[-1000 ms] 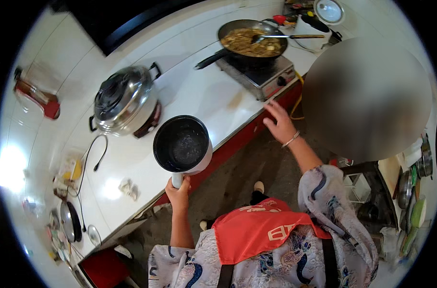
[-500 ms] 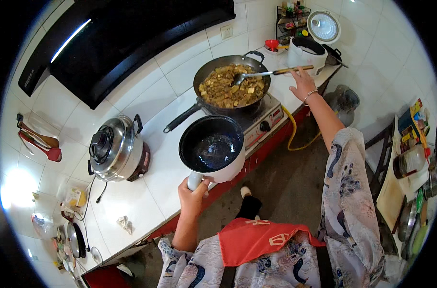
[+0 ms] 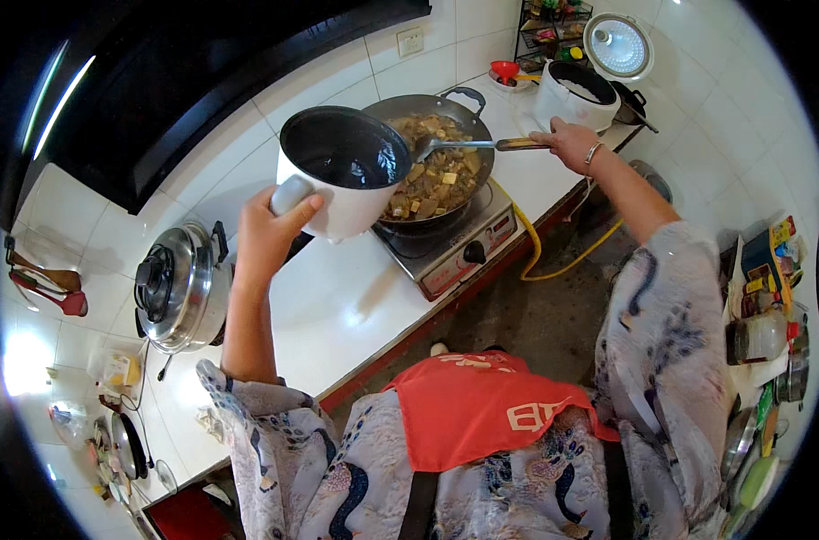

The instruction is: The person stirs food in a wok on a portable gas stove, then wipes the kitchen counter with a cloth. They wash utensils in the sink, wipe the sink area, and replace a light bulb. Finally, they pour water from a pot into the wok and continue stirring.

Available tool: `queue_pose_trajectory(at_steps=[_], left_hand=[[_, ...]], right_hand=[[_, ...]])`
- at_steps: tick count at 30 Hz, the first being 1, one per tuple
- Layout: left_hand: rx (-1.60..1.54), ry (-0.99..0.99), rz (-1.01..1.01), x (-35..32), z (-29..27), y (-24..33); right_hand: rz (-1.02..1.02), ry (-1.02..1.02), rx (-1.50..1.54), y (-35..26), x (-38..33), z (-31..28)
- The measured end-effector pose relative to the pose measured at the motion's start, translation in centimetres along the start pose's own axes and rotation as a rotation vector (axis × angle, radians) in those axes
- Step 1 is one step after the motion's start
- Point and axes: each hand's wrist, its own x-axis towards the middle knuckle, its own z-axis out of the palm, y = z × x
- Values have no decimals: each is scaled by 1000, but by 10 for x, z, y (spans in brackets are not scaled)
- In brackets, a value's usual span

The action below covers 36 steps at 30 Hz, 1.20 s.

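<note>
My left hand (image 3: 279, 220) grips the grey handle of a small white saucepan (image 3: 351, 202) with a black inside, in which some clear liquid shines. The saucepan is held up in front of the wok's left side, hiding part of it. Chunky brown food with pale cubes fills the black wok (image 3: 402, 106), which sits on a tabletop burner (image 3: 445, 261). My right hand (image 3: 573, 144) is closed on the wooden handle end of a metal wok spatula (image 3: 468, 144). The spatula's head rests in the food.
Beyond my right hand stands a white rice cooker (image 3: 576, 108) with its lid raised. A steel lidded pot (image 3: 189, 288) occupies the counter (image 3: 337, 306) at left. The yellow hose (image 3: 571, 270) hangs by the counter edge, and a crowded shelf (image 3: 760, 342) runs along the right.
My left hand has raised the saucepan and carried it left and forward, up to the wok. My right hand has closed round the spatula handle, its fingers looser before.
</note>
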Motion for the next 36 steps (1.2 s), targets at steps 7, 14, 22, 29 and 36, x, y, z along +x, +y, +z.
queue_pose_trajectory(at_steps=[7,14,22,29,36], left_hand=[[140,-33,-100,67,24,-8],[386,61,-70,83,56,20],[687,134,-224,70,84,60],[891,227,-222,62,98,77],[73,495,-455,37,99,44]], right_hand=[[-171,-106,-154,0,-16,-92],[-203,43,30,67,-25,-99],[-265,112,292,102,32,-65],[-393,125,371,105,85,-35],[-424,80,264,93,113,-45]])
